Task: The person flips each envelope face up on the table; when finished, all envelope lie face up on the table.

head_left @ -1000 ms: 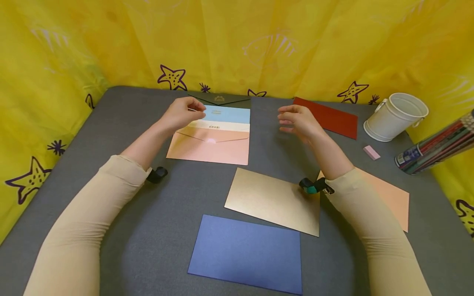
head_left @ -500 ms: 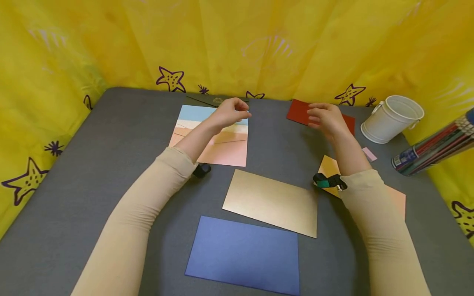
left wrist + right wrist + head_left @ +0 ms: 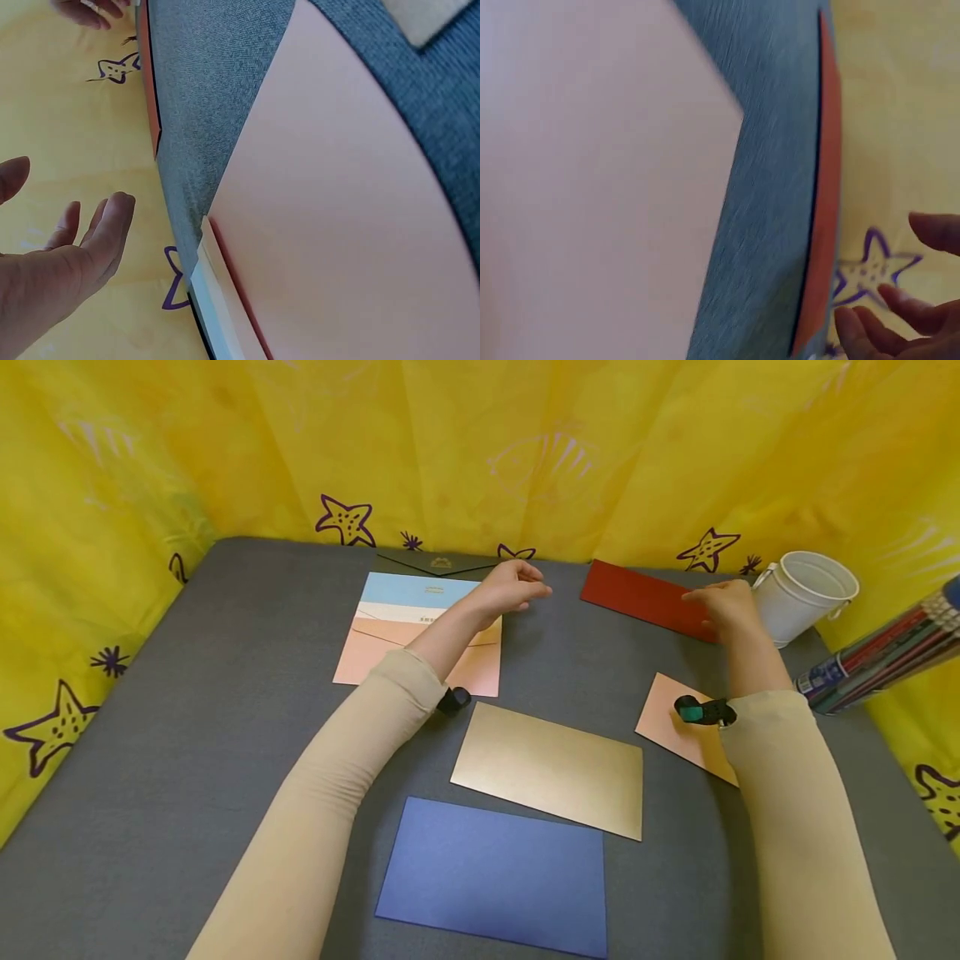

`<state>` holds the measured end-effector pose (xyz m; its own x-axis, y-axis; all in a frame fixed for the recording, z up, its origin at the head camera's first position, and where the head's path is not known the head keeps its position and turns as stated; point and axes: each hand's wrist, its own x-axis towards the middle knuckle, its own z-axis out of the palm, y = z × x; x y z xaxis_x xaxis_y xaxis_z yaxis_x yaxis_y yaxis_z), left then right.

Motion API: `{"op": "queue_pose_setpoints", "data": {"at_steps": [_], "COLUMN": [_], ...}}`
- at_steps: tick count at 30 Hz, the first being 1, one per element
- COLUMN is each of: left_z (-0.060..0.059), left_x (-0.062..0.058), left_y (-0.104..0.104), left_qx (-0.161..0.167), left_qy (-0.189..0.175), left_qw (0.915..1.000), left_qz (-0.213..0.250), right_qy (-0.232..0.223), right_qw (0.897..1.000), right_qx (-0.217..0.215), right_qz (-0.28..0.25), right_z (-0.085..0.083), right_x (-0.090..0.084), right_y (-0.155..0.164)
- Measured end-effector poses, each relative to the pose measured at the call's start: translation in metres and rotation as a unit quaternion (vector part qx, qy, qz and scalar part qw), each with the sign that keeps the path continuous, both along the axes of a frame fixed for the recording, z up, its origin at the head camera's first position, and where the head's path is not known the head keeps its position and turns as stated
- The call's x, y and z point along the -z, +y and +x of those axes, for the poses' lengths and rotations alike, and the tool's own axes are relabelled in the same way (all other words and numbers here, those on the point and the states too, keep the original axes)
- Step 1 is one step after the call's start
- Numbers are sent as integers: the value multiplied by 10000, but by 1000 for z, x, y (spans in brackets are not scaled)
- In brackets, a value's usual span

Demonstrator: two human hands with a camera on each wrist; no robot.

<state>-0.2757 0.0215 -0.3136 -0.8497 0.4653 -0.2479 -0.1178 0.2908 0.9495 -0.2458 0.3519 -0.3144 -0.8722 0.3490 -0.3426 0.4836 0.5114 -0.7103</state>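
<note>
My left hand (image 3: pixel 504 589) hovers over the right side of a stack of overlapping envelopes, its fingers loosely bent around nothing. The stack shows a pink envelope (image 3: pixel 360 660) in front, then cream, a light blue one (image 3: pixel 390 585) and a dark green one (image 3: pixel 465 565) at the back. My right hand (image 3: pixel 727 606) hangs over the right end of a red envelope (image 3: pixel 637 597), fingers relaxed and holding nothing. In the right wrist view its thumb and fingers (image 3: pixel 930 232) stand apart. Beneath the right wrist lies a peach envelope (image 3: pixel 667 718), partly covered by the sleeve.
A gold envelope (image 3: pixel 551 768) and a blue envelope (image 3: pixel 495 877) lie toward the front of the grey table (image 3: pixel 187 710). At the right stand a white bucket (image 3: pixel 802 597) and a clear tube of pencils (image 3: pixel 877 652). A yellow curtain (image 3: pixel 450 452) borders the table's back.
Both hands have moved right: the left from the stack's left side to its right edge, the right from beside the red envelope to over its right end. The envelopes have stayed in place.
</note>
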Motion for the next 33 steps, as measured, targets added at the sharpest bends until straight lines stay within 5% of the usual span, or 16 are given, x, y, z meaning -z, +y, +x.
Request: {"op": "queue_pose_setpoints", "data": {"at_steps": [6,20,29,33], "left_z": [-1,3,3,2], "left_x": [8,14,17,16], "left_y": [5,10,9,10], "left_qx": [-78,53,9,-35], "left_qy": [-139,-270,-319,-283], "left_qw": [9999,9995,9994,9996], "left_qz": [31,166,138,49], "right_qy": [-387,-641,-675,-380], "right_qw": [9870,9610,9703,9834], "right_qx": [-544,-1158,-877,-529], "right_qz": [1465,2429,2152,1692], "right_z": [6,6,4,2], "right_x": [7,12,13,16], "right_y": [15,15,12,14]}}
